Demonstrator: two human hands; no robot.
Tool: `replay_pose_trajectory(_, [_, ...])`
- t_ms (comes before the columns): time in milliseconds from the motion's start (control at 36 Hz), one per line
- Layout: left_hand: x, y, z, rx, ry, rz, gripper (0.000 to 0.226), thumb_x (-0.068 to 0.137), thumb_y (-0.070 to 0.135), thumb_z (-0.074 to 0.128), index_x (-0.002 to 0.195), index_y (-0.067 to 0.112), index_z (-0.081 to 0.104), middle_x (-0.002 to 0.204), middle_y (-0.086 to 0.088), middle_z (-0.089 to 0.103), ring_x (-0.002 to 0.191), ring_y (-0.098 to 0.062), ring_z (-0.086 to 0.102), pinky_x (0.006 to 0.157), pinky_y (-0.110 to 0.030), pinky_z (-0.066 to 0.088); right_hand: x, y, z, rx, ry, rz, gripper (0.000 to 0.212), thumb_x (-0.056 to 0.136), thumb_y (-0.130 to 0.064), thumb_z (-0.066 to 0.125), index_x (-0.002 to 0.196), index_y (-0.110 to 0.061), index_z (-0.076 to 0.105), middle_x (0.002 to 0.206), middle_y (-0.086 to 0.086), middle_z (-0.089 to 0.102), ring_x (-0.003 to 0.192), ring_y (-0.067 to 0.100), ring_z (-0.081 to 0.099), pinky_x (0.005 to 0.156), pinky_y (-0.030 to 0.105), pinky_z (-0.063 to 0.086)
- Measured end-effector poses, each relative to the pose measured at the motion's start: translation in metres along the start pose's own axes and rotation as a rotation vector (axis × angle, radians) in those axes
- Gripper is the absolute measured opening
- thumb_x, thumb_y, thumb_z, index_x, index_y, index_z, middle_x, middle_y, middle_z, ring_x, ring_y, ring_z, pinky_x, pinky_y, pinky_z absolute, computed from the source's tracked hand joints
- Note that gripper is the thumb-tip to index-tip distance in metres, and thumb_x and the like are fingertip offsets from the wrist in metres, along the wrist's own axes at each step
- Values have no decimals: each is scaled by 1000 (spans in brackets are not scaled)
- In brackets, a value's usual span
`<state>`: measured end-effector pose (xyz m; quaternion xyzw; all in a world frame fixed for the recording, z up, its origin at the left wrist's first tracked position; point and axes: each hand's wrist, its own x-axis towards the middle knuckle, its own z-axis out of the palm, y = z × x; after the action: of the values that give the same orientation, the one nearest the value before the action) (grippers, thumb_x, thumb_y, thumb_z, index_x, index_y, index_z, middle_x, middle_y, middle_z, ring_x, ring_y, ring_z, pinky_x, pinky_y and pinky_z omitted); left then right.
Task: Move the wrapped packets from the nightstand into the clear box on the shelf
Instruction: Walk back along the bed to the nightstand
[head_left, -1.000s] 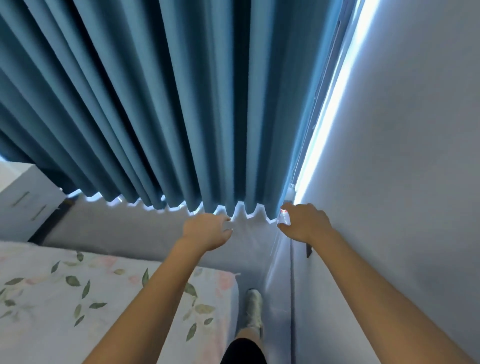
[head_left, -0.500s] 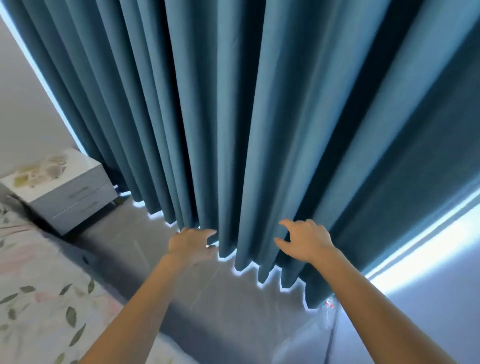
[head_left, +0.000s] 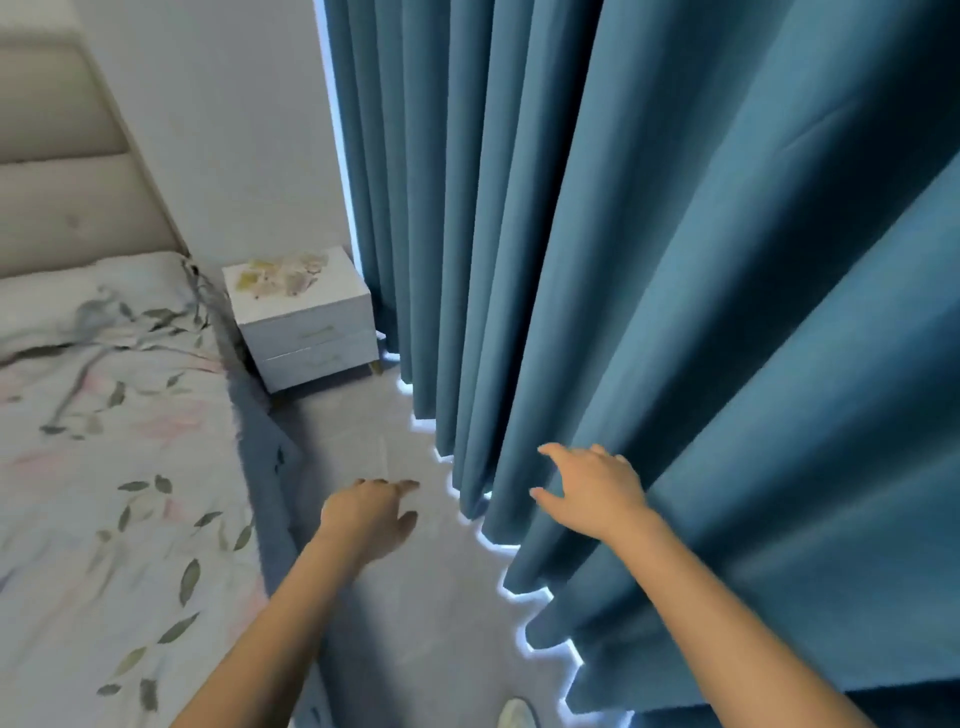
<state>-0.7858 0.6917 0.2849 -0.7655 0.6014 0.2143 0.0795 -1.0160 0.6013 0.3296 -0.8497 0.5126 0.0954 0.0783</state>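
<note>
White nightstand (head_left: 306, 317) with wrapped packets (head_left: 278, 275) on top sits well ahead; left hand (head_left: 371, 517) and right hand (head_left: 592, 486) both relaxed, empty — approach step, next: walk up, grasp packets.

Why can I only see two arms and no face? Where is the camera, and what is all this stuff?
The camera sits on a person's head and looks forward and down, so you see what that person sees: their own two arms reaching out. There is only this one view.

The left hand hangs over the grey floor with loose fingers and holds nothing. The right hand is spread open in front of the blue curtain and holds nothing either.

On the left is a bed with a leafy cover. In the corner stands a small white nightstand with two drawers. Pale packets lie on top of it; they are too blurry to count. The tip of a shoe peeks in at the bottom.
</note>
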Motion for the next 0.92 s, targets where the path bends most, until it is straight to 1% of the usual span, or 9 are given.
replay_pose_trajectory(83, [29,-2,-12,-52,7,-64,51,96,43,39,145,39,29,135,4,55,125,-21,49,95,-36,47,52,3,-11,-27,-45,-86,55,92,-52,44,142,-32,33,122,-3,59,119,25,46,95,36,39])
replay_pose_trajectory(222, [70,-16,-28,-89,31,-178,50,96,45,40,144,38,33,140,3,50,127,-23,47,98,-38,46,134,-8,-22,-69,-69,-226,53,92,-50,43,141,-34,33,118,-4,59,117,24,47,97,38,34])
replay_pose_trajectory(361, [99,-51,-51,-103,42,-272,49,96,43,40,144,37,34,142,2,48,128,-24,46,97,-38,44,201,-35,-24,-73,-77,-327,50,91,-48,44,138,-31,37,114,-4,60,115,23,46,95,37,37])
replay_pose_trajectory(444, [111,-78,-63,-150,80,-354,48,96,43,39,143,37,35,142,3,46,127,-23,46,97,-38,43,239,-61,-17,-61,-74,-365,52,91,-47,44,140,-31,36,121,-3,57,118,24,45,97,37,36])
replay_pose_trajectory(528, [123,-107,-65,-195,116,-413,47,96,42,39,142,36,37,140,4,46,124,-23,48,94,-35,44,274,-93,-6,-60,-109,-403,52,91,-44,43,141,-31,35,128,-3,53,122,23,43,99,35,35])
replay_pose_trajectory(639, [150,-154,-67,-208,75,-464,46,95,40,40,140,33,39,138,2,45,122,-25,47,95,-35,43,331,-141,3,-82,-155,-465,52,93,-46,43,142,-31,35,133,-3,51,125,22,41,101,35,33])
replay_pose_trajectory(694, [170,-185,-75,-194,52,-479,47,95,40,39,141,32,38,138,0,46,122,-26,47,95,-37,43,365,-164,-2,-84,-138,-476,52,93,-44,42,142,-31,36,129,-4,54,123,22,44,99,35,34])
replay_pose_trajectory(778, [205,-235,-95,-183,67,-491,47,95,41,40,141,32,38,138,0,47,123,-26,47,96,-37,42,419,-196,-16,-35,-102,-438,50,91,-41,44,140,-30,39,125,-3,58,120,23,46,99,36,36])
replay_pose_trajectory(917, [264,-297,-141,-171,75,-486,46,95,41,39,139,31,41,137,-1,50,120,-26,50,94,-37,44,494,-234,-46,-74,-134,-395,49,92,-41,43,139,-30,40,125,-2,58,120,24,46,98,35,35])
